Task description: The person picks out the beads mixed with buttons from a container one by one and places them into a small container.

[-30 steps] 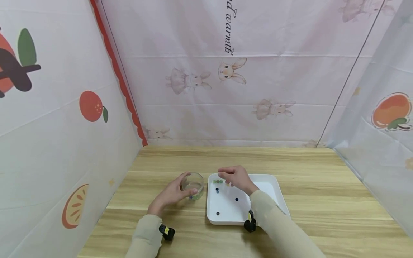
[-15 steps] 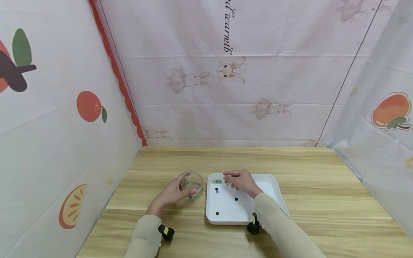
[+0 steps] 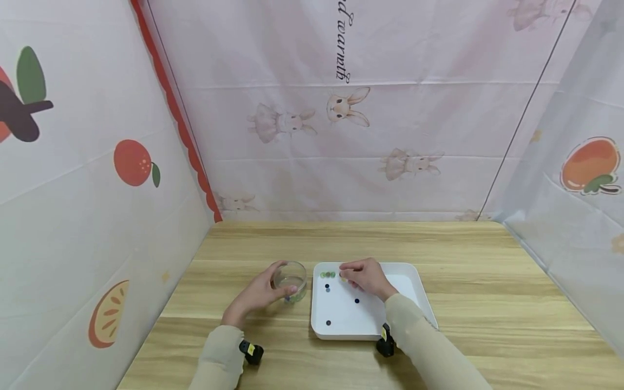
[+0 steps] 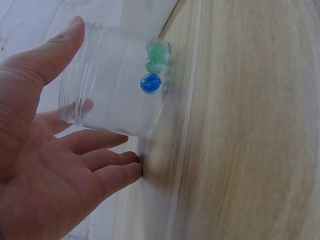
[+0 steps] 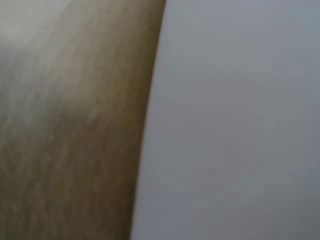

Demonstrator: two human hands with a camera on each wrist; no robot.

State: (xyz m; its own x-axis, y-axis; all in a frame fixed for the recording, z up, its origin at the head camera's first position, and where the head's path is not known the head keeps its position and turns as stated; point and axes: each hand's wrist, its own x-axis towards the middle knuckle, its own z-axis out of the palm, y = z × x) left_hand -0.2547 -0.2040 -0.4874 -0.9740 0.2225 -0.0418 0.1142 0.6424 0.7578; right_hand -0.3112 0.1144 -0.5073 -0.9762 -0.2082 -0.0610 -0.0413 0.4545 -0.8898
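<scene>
My left hand (image 3: 260, 291) grips a clear round jar (image 3: 297, 270) left of the tray, thumb on one side and fingers on the other. In the left wrist view, a blue swirl marble (image 4: 150, 83) and a green marble (image 4: 155, 64) lie at the jar's bottom with others beside them. My right hand (image 3: 366, 278) reaches into a white tray (image 3: 341, 325), its thumb and index finger pinching at a small marble near the back edge. The pinched marble is mostly hidden by the fingertips. A yellowish marble (image 3: 343, 279) shows right under them.
Green marbles (image 3: 328, 274) line up at the tray's back left corner. A black marble (image 3: 327, 286), a grey-blue marble (image 3: 328, 290), and dark marbles farther apart (image 3: 357, 300) lie in the tray. The wooden table (image 3: 487, 303) surrounds it; printed cloth (image 3: 302, 184) hangs behind.
My right hand has come down and slightly right, its fingertips closing together at the marbles by the tray's back edge. The left hand and jar have stayed in place.
</scene>
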